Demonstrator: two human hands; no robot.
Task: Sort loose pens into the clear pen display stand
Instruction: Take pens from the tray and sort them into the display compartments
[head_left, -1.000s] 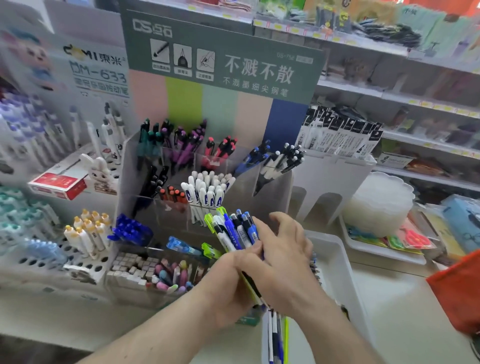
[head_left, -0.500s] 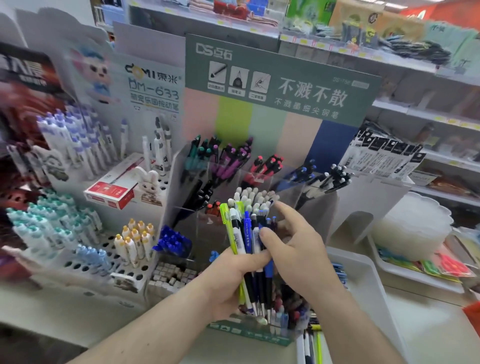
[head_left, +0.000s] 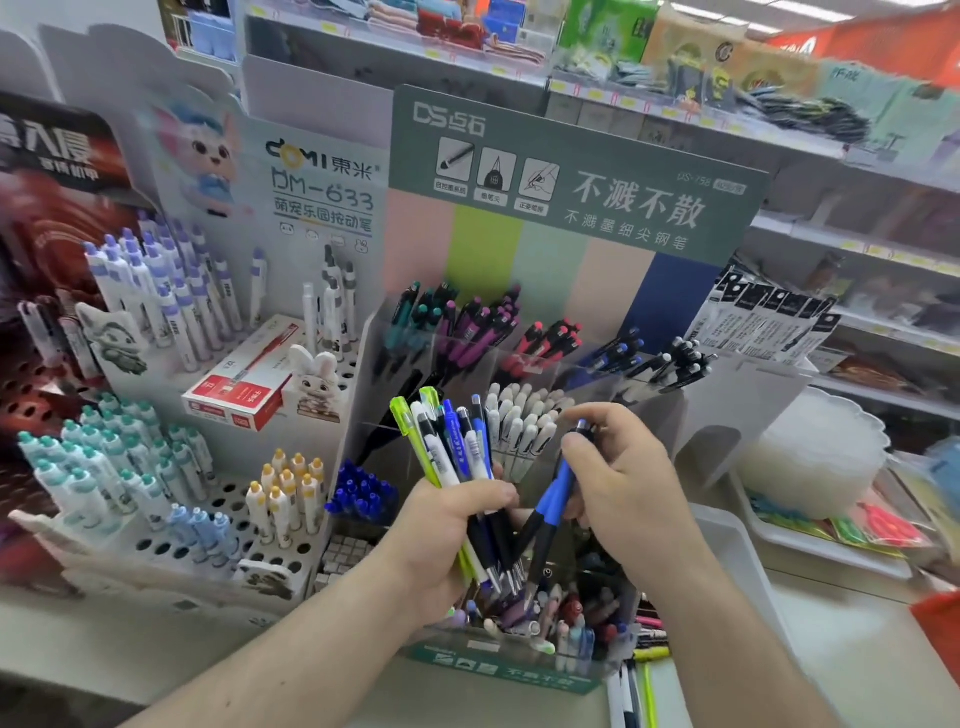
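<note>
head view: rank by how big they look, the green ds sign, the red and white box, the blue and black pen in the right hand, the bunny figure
1. green DS sign, by far the largest
2. red and white box
3. blue and black pen and bunny figure: look alike in size; the pen is nearer the camera, so unsure

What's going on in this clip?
A person is sorting pens in a shop. The left hand grips a bundle of pens, yellow-green, white and blue. The right hand pinches one blue-and-black pen, apart from the bundle, its tip pointing down toward the front of the clear stand. The stand's rear compartments already hold pens grouped by colour.
</note>
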